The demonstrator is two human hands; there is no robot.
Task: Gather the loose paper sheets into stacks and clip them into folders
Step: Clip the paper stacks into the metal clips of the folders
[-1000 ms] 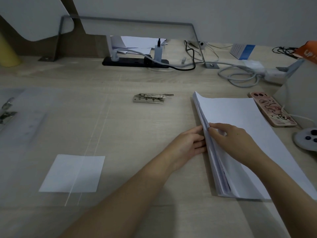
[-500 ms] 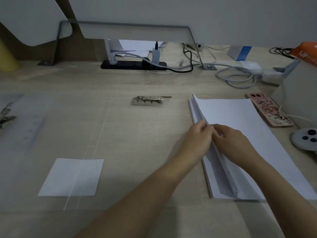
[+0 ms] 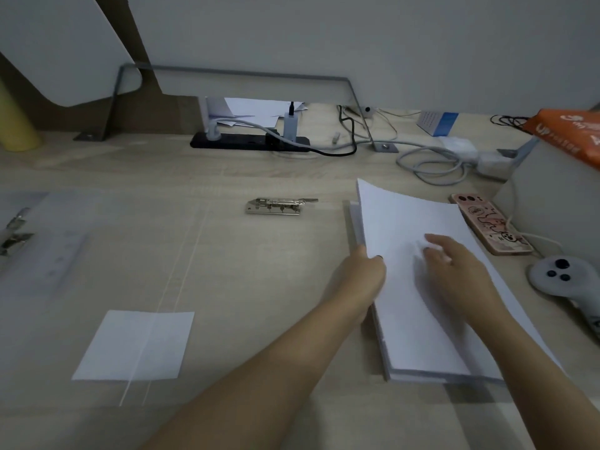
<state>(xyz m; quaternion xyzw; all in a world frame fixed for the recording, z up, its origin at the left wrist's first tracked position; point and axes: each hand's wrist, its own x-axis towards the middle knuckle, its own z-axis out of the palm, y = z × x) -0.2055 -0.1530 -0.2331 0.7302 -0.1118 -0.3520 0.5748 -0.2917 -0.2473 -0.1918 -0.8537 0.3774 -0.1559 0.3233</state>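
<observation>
1. While the paper stack [image 3: 422, 319] is lying on the right part of the desk [image 3: 259, 271], its upper sheets are being held up along their left edge, with the far corner curling above the lower sheets.
2. That left edge is being gripped by the left hand [image 3: 360, 280], whose fingers are curled round it.
3. The top sheet is being pressed by the right hand [image 3: 461, 274], with its fingers loosely spread on the paper, though they are blurred.
4. A metal clip mechanism [image 3: 279, 206] is lying left of the stack's far end and is being touched by neither hand.
5. A small white sheet [image 3: 133, 345] is lying at the front left, and a phone [image 3: 490, 228] is resting just right of the stack.
</observation>
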